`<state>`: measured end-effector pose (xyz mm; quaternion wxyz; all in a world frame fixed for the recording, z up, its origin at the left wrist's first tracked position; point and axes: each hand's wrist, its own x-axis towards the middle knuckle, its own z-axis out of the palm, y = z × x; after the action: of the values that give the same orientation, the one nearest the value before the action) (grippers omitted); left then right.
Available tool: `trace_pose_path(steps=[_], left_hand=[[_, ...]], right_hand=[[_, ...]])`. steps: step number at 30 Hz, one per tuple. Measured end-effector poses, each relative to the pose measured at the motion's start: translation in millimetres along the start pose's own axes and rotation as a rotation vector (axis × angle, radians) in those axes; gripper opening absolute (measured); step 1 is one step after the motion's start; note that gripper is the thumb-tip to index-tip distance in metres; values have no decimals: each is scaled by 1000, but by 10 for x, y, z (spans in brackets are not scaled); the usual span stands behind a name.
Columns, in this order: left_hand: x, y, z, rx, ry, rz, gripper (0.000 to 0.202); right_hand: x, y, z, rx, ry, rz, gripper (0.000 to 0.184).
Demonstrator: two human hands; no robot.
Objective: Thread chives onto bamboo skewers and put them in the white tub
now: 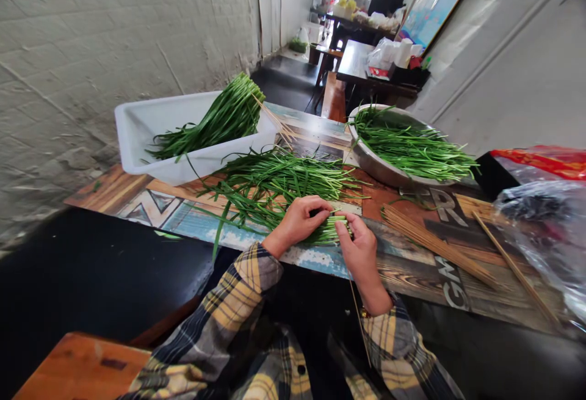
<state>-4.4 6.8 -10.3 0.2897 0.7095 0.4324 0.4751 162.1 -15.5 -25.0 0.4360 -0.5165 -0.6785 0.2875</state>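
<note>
Left hand (300,220) arches over stalks (330,230); right hand (361,250) curls around their ends.

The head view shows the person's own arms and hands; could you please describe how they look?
The left hand and right hand wear no gloves. The left sleeve and right sleeve are long, in plaid of yellow, grey and dark blue. A small ornament with a golden glint shows at the right wrist, too small to identify.

On the table (407,275), in big gray letters: "GM" (451,282) near the front edge on the right, "R" (449,209) farther back, and on the left "N" or "Z" (150,207), hard to tell which.
</note>
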Motion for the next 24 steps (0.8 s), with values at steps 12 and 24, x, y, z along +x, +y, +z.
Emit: trace_pose_path(steps=[12, 24], left_hand=[[1, 15, -24, 31, -45, 15, 15], [0, 22, -27, 18, -40, 21, 14]], right_hand=[[-2, 29, 9, 29, -9, 11, 26], [-10, -32, -10, -16, 6, -23, 26]])
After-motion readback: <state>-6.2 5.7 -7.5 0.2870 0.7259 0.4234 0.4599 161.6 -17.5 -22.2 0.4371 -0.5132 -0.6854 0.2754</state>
